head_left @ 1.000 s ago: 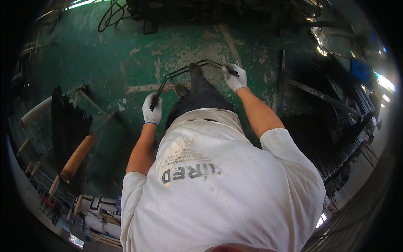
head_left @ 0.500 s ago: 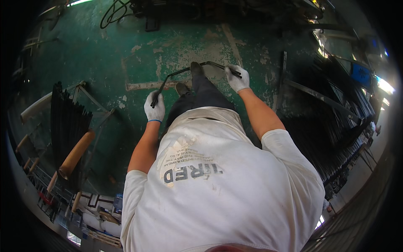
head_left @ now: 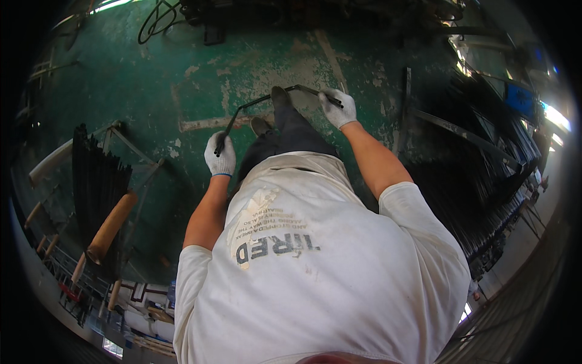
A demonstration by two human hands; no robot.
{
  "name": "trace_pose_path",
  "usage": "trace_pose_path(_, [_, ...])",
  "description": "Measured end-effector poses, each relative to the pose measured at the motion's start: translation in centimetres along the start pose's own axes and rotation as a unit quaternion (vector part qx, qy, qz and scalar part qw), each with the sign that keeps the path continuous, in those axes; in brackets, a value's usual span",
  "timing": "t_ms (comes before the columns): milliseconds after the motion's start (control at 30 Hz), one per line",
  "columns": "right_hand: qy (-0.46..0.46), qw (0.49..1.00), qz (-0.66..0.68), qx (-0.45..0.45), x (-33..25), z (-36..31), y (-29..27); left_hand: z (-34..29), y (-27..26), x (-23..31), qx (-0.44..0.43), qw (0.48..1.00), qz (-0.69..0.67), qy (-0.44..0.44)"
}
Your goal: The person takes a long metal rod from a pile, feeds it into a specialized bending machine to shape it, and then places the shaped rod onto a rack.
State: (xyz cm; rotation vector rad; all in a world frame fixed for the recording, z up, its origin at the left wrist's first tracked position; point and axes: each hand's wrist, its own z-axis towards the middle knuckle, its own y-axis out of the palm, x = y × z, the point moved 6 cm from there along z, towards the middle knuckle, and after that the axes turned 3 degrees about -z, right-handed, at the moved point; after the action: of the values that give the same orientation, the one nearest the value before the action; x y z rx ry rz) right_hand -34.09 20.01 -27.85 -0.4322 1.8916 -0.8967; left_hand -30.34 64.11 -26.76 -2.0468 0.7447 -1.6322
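I look straight down over my white shirt at a worn green floor [head_left: 151, 91]. Both my hands wear white gloves. My left hand [head_left: 220, 155] grips the lower end of a thin dark bent metal rod [head_left: 251, 104]. My right hand [head_left: 337, 107] holds the rod's other end, out in front of me. The rod arches between the two hands, above my dark trouser leg and shoe [head_left: 280, 100].
A bundle of dark rods [head_left: 97, 182] and a brown pipe [head_left: 112, 225] lie at the left. Long dark metal bars [head_left: 485, 158] are stacked at the right. Cables [head_left: 159, 18] and machinery stand at the far edge. Racks with handled tools [head_left: 79, 273] sit at lower left.
Both hands keep hold of the bent rod; the view and my body have shifted slightly, and the hands have moved little.
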Motion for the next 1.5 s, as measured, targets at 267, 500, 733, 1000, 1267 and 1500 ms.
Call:
trace_pose_path(267, [0.017, 0.998, 0.062, -0.009, 2.1, 0.3, 0.8, 0.0, 0.2, 0.7, 0.005, 0.999, -0.023, -0.042])
trace_pose_path(500, [0.072, 0.990, 0.118, -0.020, 1.0, 0.1, 0.1, -0.2, 0.5, -0.1, 0.033, 0.995, -0.058, -0.071])
trace_pose_path(733, [0.009, 1.000, 0.022, 0.005, 0.5, 0.2, -0.5, -1.0, 0.6, 0.2, 0.025, 0.996, -0.066, -0.049])
trace_pose_path(1000, [0.004, 0.999, -0.034, -0.013, 0.1, 0.5, -0.6, -0.1, 0.1, -0.6, 0.032, 0.996, -0.059, -0.053])
trace_pose_path(1267, [0.005, 1.000, -0.013, -0.005, -0.6, 0.8, -0.5, 1.0, 0.2, -0.1, -0.003, 0.997, -0.057, -0.054])
trace_pose_path(1500, [-0.006, 1.000, -0.007, 0.010, -0.7, 0.6, -0.6, 1.3, 0.1, -0.5, -0.011, 0.999, -0.035, -0.019])
